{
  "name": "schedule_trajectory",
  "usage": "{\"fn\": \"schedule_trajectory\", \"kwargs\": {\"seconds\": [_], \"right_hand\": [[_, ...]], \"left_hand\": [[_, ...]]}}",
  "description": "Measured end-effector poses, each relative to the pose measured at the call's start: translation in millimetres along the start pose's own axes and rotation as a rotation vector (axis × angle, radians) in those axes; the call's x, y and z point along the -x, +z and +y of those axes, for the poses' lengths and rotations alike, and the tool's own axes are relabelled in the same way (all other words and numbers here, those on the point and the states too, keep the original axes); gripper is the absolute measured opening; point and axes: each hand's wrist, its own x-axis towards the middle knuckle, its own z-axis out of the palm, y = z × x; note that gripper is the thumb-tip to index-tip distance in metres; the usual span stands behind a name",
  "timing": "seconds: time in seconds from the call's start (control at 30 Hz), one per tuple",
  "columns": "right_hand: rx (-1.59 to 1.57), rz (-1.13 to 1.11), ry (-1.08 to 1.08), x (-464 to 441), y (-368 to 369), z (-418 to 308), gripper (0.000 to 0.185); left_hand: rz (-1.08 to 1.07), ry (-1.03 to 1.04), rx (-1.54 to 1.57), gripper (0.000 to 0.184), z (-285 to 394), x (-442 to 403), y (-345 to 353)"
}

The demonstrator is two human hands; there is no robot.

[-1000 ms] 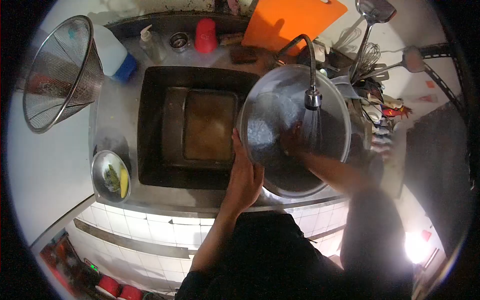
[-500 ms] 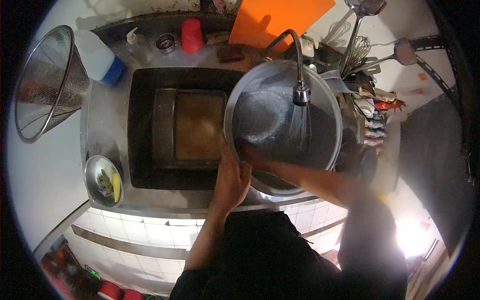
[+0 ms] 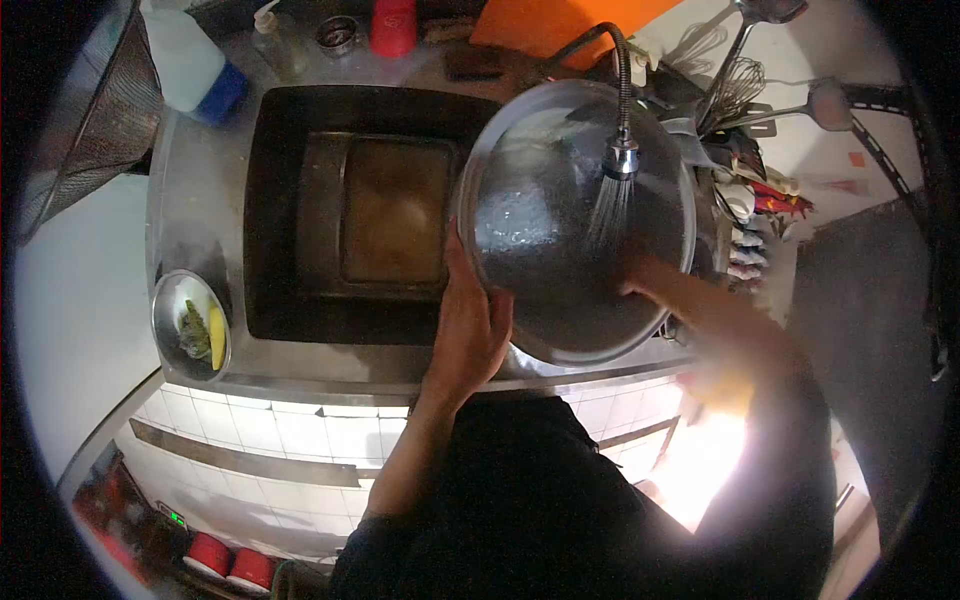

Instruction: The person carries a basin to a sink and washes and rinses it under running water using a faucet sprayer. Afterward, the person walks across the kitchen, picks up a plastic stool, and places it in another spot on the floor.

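Observation:
A large round metal basin (image 3: 550, 290) is tilted at the right side of the sink (image 3: 275, 225). My left hand (image 3: 470, 325) is closed on its left rim, with the thumb on the near side. Water runs into the basin from a flexible-neck tap (image 3: 621, 158), and a bright wet patch glints on the inner wall. My right hand (image 3: 648, 280) reaches inside, low on the right below the stream. Its fingers are lost in the dark interior, so I cannot make out whether they hold anything.
Left of the sink stands a small metal bowl (image 3: 165, 335) with something green and a yellow piece. A mesh strainer (image 3: 110, 120), a blue-capped jug (image 3: 190, 65), a pump bottle (image 3: 278, 45) and a red cup (image 3: 394, 28) line the edges. Whisks (image 3: 738, 90) hang at right.
My right hand has swept from the basin's left side to its right. My left hand still grips the rim. The view has shifted, so the counter items sit higher in it.

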Motion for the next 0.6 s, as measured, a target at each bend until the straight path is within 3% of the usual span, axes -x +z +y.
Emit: {"fn": "schedule_trajectory", "kwargs": {"seconds": [0.07,0.13,0.2,0.27,0.3,0.4,0.5,0.6], "right_hand": [[-0.032,-0.085,-0.029,8,-1,-7,0.049],[-0.092,-0.158,-0.111,8,-3,-9,0.049],[-0.155,-0.214,-0.178,7,-3,-6,0.049],[-0.328,-0.161,0.047,6,4,16,0.048],[-0.386,-0.140,0.124,4,11,26,0.047],[-0.115,0.042,0.084,-3,19,31,0.045],[0.011,-0.319,0.000,26,-25,7,0.042],[0.090,-0.186,-0.041,5,15,30,0.042]], "left_hand": [[0.003,-0.006,-0.011,0.085,1,-1,-1],[-0.050,-0.153,0.118,0.084,7,-1,-5],[-0.003,-0.066,0.021,0.085,1,-3,-4],[0.040,0.021,-0.075,0.085,0,-4,-4],[-0.014,-0.062,0.023,0.084,2,-4,-6],[-0.060,-0.141,0.135,0.083,7,-5,-8],[-0.065,-0.146,0.114,0.083,6,-4,-9],[-0.036,-0.079,0.026,0.084,-2,-2,-4]]}}
